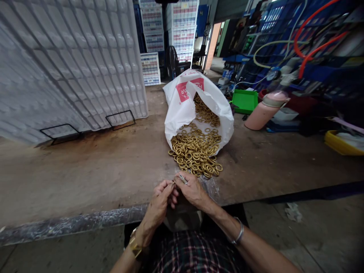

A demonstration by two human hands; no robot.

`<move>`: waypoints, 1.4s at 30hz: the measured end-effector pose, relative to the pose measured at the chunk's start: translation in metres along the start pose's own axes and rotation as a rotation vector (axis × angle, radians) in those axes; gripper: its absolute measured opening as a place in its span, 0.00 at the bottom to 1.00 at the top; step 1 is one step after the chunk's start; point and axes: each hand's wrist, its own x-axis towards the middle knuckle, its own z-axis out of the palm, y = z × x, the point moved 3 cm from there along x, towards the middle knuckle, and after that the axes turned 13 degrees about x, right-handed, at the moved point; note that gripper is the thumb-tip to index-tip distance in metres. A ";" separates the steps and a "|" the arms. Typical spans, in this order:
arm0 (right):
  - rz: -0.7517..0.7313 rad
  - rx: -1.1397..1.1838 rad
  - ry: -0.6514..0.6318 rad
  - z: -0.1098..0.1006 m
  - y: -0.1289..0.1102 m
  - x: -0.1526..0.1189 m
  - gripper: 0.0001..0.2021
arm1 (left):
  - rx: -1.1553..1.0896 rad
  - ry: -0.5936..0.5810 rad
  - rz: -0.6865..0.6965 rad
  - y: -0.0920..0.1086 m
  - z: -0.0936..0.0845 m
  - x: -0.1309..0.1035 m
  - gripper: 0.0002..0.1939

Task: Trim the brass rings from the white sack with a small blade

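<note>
Both hands meet at the bench edge, fingers pinching small parts.

Left hand (160, 197) pinches something tiny, too small to name; right hand (191, 189) nips a small metal piece (182, 178) between thumb and forefinger, held close for fine work. At twelve o'clock, brass rings (196, 151) spill from a tipped white sack (182, 106) within reach. Worn brown bench (99, 170); white trays (71, 60) at ten, crates (182, 26) behind, hoses (313, 38) at two.

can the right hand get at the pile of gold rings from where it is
Probably yes. The right hand sits at the table edge just short of the gold rings spilling from the white bag, with bare tabletop between. It already pinches a small metal piece, which could hamper picking.
</note>
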 end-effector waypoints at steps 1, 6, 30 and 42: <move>-0.003 0.000 0.003 0.000 0.000 0.001 0.12 | -0.015 0.003 0.004 0.000 0.000 0.000 0.15; -0.027 -0.245 0.065 -0.004 0.005 0.002 0.10 | -0.033 0.020 0.040 -0.002 -0.002 0.001 0.15; 0.082 -0.877 -0.175 0.012 0.008 0.002 0.10 | 0.168 0.111 0.026 0.007 -0.009 -0.019 0.19; -0.014 -1.118 -0.033 0.021 -0.018 0.073 0.12 | -0.293 0.108 -0.029 -0.006 -0.017 -0.018 0.13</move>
